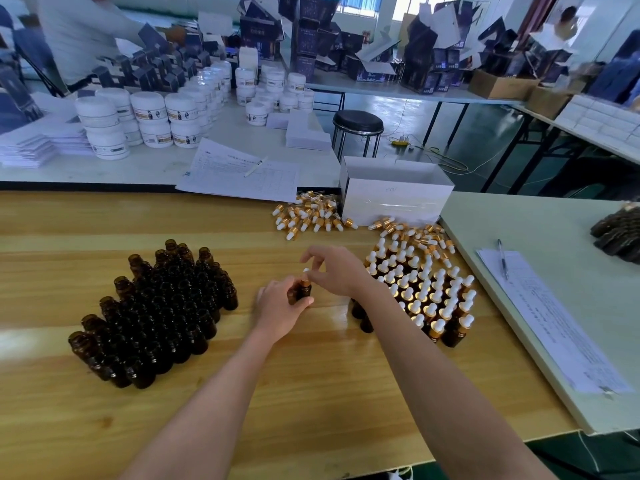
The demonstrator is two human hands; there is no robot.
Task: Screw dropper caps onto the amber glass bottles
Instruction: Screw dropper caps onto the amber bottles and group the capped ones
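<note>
bright daylight from rear windows (398, 8), blurred background, curved wide-angle edges

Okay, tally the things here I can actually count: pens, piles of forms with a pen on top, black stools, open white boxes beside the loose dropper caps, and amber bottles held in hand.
Pens: 2
Form piles: 2
Black stool: 1
Open white box: 1
Held amber bottle: 1
Total: 7

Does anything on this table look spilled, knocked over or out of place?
Nothing looks spilled or broken. The loose dropper caps lie scattered on their sides by the white box. Two bottles with no cap showing stand at the left edge of the capped bottles.
</note>
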